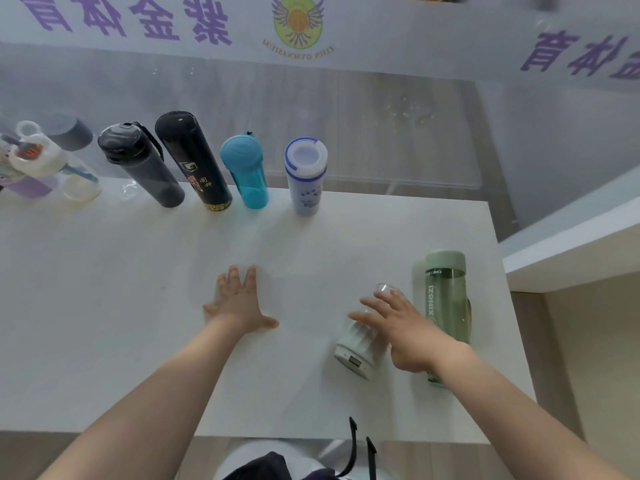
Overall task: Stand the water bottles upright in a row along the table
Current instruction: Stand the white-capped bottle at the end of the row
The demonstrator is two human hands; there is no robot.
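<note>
Several bottles stand upright along the far edge of the white table: a smoky grey bottle, a tall black one, a blue one and a white one with a blue-ringed lid. More bottles cluster at the far left. A green bottle lies on its side near the right edge. Beside it lies a clear bottle with a white cap. My right hand rests over that clear bottle, fingers spread. My left hand lies flat on the table, holding nothing.
A glass wall with purple lettering runs behind the table. A white ledge stands to the right, past the table's right edge. A dark bag with straps hangs below the near edge.
</note>
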